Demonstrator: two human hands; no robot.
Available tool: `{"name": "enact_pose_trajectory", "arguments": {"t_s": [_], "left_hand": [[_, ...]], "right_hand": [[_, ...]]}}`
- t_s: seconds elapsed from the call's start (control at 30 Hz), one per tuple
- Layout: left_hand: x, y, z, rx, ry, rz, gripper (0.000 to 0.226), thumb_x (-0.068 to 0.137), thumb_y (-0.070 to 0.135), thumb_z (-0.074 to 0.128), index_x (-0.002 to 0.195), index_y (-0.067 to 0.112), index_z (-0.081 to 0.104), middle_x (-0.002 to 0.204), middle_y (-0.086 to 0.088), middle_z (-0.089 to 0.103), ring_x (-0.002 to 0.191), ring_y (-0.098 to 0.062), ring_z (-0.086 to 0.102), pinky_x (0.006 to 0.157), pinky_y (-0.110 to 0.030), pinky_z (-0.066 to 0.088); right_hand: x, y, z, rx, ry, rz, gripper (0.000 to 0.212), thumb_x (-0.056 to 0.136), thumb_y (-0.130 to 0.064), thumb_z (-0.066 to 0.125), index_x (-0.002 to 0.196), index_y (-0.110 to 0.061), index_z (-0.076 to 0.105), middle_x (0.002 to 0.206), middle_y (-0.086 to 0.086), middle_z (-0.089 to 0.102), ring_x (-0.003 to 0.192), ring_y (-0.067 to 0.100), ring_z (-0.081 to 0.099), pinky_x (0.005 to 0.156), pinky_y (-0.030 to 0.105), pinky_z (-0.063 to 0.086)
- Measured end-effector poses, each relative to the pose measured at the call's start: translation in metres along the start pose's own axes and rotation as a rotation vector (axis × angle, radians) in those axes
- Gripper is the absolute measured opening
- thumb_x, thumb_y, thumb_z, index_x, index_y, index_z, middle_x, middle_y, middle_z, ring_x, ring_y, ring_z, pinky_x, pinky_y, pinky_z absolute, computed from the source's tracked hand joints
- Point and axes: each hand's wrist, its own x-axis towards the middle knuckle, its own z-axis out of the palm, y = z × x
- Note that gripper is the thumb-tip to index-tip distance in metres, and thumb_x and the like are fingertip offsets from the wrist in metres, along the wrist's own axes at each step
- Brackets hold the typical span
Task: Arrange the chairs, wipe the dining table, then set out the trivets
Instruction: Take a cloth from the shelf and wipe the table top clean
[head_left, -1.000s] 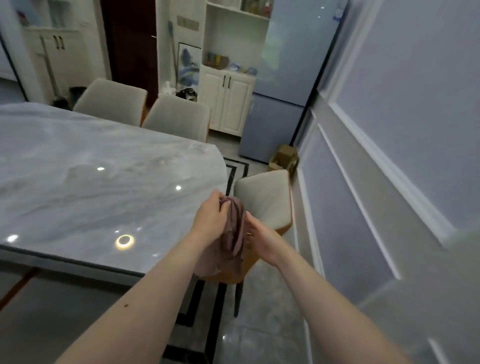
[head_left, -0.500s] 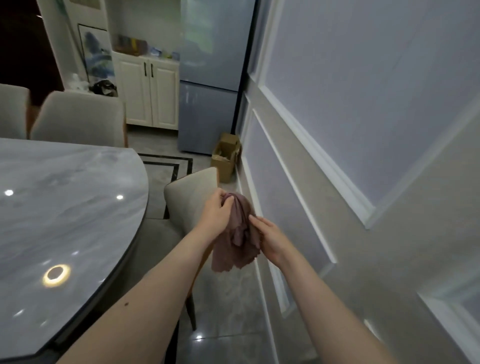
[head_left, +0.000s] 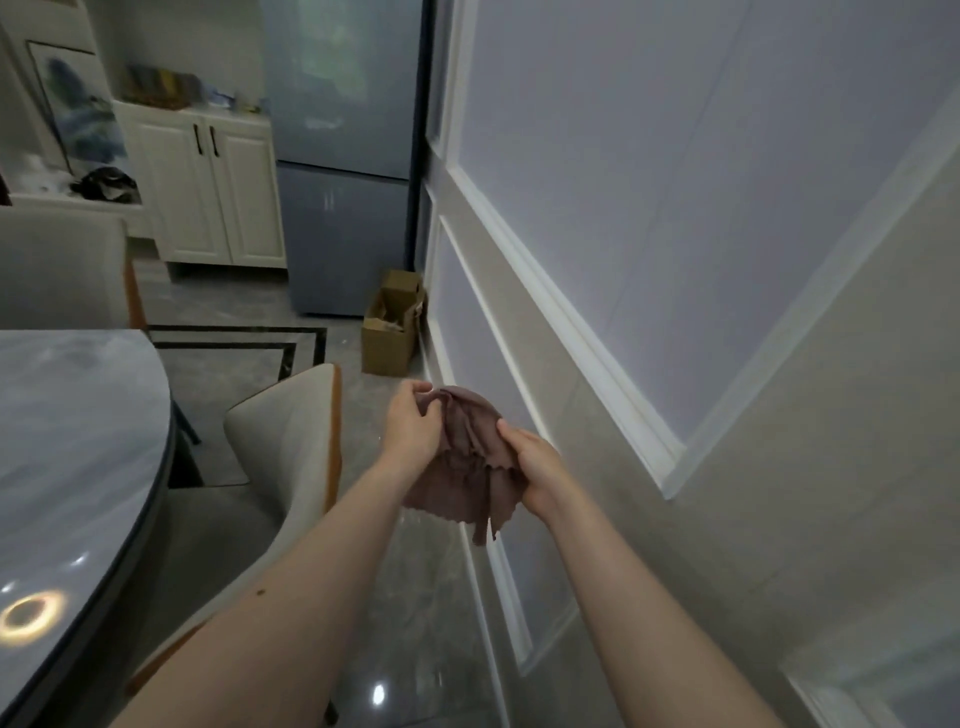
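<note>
**Cloth in both hands, away from the table; no trivets in view**

A mauve-brown wiping cloth (head_left: 467, 462) hangs bunched just right of frame centre, over the floor and beside the wall. The left hand (head_left: 413, 426) pinches its top edge with curled fingers; the right hand (head_left: 537, 467) curls round its right side. It is thin, soft and crumpled, with limp folds and a ragged lower hem.

The dining table (head_left: 78, 467) fills the lower left: a glossy grey marble-look top with a rounded corner and dark rim, mirroring ceiling lights. Nothing lies on the part that shows, so trivets seem still to come; whether wiping is finished I cannot tell. A padded beige chair (head_left: 291, 447) with an orange-brown edge stands close to the table's corner, another chair (head_left: 57, 270) at mid left.

Behind are a cardboard box (head_left: 392, 325), a grey-blue fridge (head_left: 343, 156) and the panelled wall (head_left: 675, 234) at right.
</note>
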Motion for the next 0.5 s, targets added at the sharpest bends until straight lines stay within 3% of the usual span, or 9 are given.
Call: {"name": "enact_pose_trajectory", "arguments": {"t_s": [0.1,0.17,0.3,0.37,0.43,0.5], "left_hand": [[0.028,-0.008,0.022,0.099,-0.021,0.068,0.030,0.092,0.015,0.056,0.121,0.019,0.054,0.117,0.000,0.058,0.111,-0.018,0.054,0.098,-0.038,0.046],[0.050,-0.015,0.035,0.150,-0.045,0.128,0.022,0.089,0.012,0.059,0.111,0.017,0.062,0.110,-0.001,0.062,0.108,-0.018,0.055,0.096,-0.034,0.046],[0.096,-0.017,0.049,0.161,-0.179,0.149,0.012,0.085,0.002,0.060,0.088,0.009,0.069,0.081,-0.002,0.064,0.078,-0.021,0.061,0.073,-0.032,0.051],[0.117,-0.019,0.050,0.170,-0.281,0.150,0.019,0.083,-0.006,0.055,0.089,0.007,0.068,0.078,-0.005,0.066,0.073,-0.024,0.062,0.062,-0.026,0.050],[0.141,-0.019,0.049,0.231,-0.353,0.189,0.031,0.080,-0.011,0.049,0.100,0.005,0.067,0.091,-0.007,0.067,0.084,-0.020,0.062,0.065,-0.016,0.048],[0.162,-0.018,0.047,0.271,-0.399,0.213,0.037,0.081,-0.009,0.053,0.112,0.008,0.063,0.101,-0.003,0.062,0.093,-0.015,0.058,0.069,-0.013,0.045]], "right_hand": [[0.031,-0.005,0.003,0.054,0.049,0.020,0.025,0.101,-0.015,0.045,0.091,-0.003,0.065,0.068,0.007,0.071,0.064,0.016,0.067,0.058,0.024,0.053],[0.053,-0.011,0.007,0.079,0.079,0.058,0.026,0.101,-0.016,0.044,0.101,0.000,0.064,0.076,0.010,0.069,0.071,0.018,0.064,0.058,0.024,0.052],[0.105,-0.027,0.018,0.095,0.128,0.110,0.037,0.100,-0.025,0.048,0.119,0.005,0.059,0.107,0.023,0.066,0.083,0.027,0.065,0.067,0.031,0.054],[0.128,-0.037,0.022,0.086,0.152,0.118,0.040,0.098,-0.029,0.051,0.117,0.005,0.060,0.098,0.023,0.068,0.077,0.028,0.067,0.065,0.033,0.055],[0.154,-0.048,0.025,0.109,0.171,0.133,0.042,0.097,-0.033,0.052,0.112,0.004,0.062,0.083,0.019,0.067,0.068,0.028,0.066,0.060,0.033,0.055],[0.180,-0.059,0.028,0.122,0.149,0.145,0.041,0.097,-0.037,0.052,0.102,0.002,0.064,0.079,0.017,0.068,0.071,0.028,0.066,0.064,0.034,0.056]]}}
